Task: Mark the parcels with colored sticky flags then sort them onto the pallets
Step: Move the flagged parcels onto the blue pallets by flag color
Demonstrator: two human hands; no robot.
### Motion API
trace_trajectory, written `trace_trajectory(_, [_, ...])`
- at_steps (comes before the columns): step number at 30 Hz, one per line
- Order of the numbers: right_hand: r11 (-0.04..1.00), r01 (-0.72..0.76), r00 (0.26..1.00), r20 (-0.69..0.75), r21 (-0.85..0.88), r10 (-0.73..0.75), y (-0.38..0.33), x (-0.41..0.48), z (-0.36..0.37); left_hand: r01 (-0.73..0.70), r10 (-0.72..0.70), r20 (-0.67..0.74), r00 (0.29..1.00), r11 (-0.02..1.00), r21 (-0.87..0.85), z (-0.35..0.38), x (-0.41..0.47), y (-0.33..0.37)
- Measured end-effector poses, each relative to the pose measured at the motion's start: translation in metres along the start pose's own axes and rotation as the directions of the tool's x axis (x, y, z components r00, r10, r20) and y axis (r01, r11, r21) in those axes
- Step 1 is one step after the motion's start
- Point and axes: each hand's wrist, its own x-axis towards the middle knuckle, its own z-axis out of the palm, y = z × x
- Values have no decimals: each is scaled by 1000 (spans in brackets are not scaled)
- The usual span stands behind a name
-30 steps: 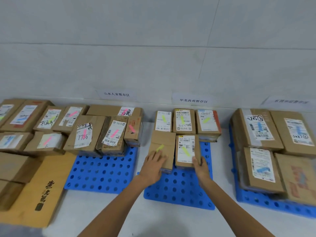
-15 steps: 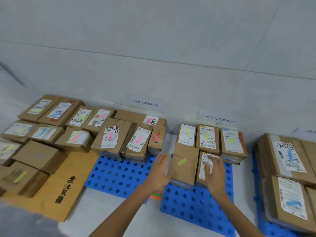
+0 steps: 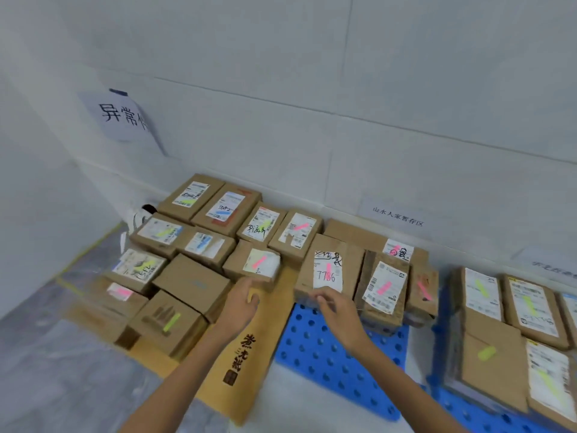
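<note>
Loosely curled fingers on left hand (image 3: 239, 304) and right hand (image 3: 336, 311), over boxy cardboard parcels (image 3: 327, 245); hold unclear.

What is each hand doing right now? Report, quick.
Left hand: fingers curled; whether it holds anything cannot be told.
Right hand: fingertips drawn together; whether they pinch anything cannot be told.

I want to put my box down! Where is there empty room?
Bare room: the front of the blue holed plastic pallet, before the cardboard parcel marked 7736, and the near strip of the flat brown cardboard sheet beside it. Behind, parcels sit packed edge to edge.
</note>
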Motion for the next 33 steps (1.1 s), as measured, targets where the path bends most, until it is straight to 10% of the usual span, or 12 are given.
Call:
trace_trajectory(17, [844, -507, 860, 31, 177, 510, -43, 167, 180, 265, -259, 128, 957, 964, -26, -75, 123, -119])
trace_trajectory(26, [847, -370, 892, -107, 382, 438, -48, 150, 163, 290, -386, -75, 919, 795, -533, -113, 106, -84])
trace_trajectory(33, [943, -79, 922, -335, 323, 192, -101, 119, 116, 344, -425, 95, 900, 561, -753, -126, 93, -49])
